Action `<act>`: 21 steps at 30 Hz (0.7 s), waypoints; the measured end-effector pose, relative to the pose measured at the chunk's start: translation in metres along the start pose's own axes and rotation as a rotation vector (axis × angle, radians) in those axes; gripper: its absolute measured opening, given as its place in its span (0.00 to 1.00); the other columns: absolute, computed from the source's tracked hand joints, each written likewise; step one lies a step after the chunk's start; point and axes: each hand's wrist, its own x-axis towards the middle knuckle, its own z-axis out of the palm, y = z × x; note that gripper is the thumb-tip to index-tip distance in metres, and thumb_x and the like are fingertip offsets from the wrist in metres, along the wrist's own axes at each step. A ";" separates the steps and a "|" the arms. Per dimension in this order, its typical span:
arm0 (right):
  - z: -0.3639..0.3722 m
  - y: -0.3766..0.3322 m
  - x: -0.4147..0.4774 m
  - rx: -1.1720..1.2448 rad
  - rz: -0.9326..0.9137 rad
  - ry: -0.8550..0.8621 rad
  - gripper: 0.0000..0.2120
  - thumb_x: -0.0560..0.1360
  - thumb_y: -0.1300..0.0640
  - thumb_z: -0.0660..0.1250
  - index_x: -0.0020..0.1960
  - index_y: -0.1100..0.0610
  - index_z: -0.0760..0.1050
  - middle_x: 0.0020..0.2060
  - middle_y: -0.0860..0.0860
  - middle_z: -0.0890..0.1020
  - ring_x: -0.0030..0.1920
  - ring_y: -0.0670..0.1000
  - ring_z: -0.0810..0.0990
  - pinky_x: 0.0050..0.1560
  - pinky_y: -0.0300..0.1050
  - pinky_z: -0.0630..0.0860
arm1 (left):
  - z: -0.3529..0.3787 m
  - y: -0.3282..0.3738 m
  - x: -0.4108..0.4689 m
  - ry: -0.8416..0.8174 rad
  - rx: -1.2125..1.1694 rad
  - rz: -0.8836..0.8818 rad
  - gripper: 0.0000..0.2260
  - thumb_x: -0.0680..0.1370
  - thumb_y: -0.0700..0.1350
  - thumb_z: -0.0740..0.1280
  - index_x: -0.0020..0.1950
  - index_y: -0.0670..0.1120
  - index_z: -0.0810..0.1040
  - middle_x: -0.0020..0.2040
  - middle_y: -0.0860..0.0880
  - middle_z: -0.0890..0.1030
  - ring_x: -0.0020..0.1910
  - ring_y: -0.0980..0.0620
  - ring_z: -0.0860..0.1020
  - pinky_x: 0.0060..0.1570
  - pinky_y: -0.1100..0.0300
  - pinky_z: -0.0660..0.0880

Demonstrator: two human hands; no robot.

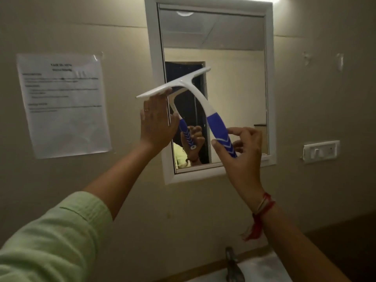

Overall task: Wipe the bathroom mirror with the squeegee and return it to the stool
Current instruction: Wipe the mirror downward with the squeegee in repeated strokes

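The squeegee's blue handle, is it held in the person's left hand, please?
No, the right hand grips the squeegee's blue handle, while the left hand lies flat under its white blade end.

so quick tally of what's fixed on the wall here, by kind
white-framed rectangular mirror: 1
printed white paper notice: 1
white plastic switch plate: 1
small clear wall hooks: 2
total: 5

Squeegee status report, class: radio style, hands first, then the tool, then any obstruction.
Right hand gripping squeegee by blue handle. Left hand open, fingertips steadying blade's left end. Blade tilted at mirror, lower left area. Nothing blocking the glass; stool not in view.
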 end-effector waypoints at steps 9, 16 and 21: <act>0.001 0.002 0.037 0.041 0.001 -0.008 0.22 0.71 0.56 0.70 0.61 0.54 0.65 0.42 0.41 0.72 0.41 0.36 0.76 0.33 0.27 0.74 | 0.018 -0.025 0.044 -0.019 0.146 -0.105 0.23 0.78 0.48 0.57 0.72 0.45 0.59 0.72 0.40 0.62 0.72 0.41 0.58 0.68 0.38 0.57; 0.028 -0.015 0.106 0.029 -0.023 -0.045 0.22 0.75 0.56 0.65 0.66 0.52 0.60 0.47 0.45 0.72 0.42 0.49 0.79 0.33 0.39 0.80 | 0.041 -0.033 0.058 0.010 0.076 -0.210 0.24 0.80 0.45 0.54 0.75 0.51 0.52 0.76 0.44 0.56 0.74 0.44 0.53 0.70 0.42 0.50; 0.047 -0.005 0.139 0.042 0.020 0.060 0.21 0.75 0.58 0.65 0.65 0.51 0.61 0.52 0.49 0.72 0.45 0.49 0.78 0.40 0.35 0.78 | 0.051 -0.035 0.057 0.125 0.025 -0.228 0.22 0.80 0.46 0.53 0.74 0.53 0.56 0.75 0.47 0.59 0.74 0.46 0.55 0.70 0.42 0.48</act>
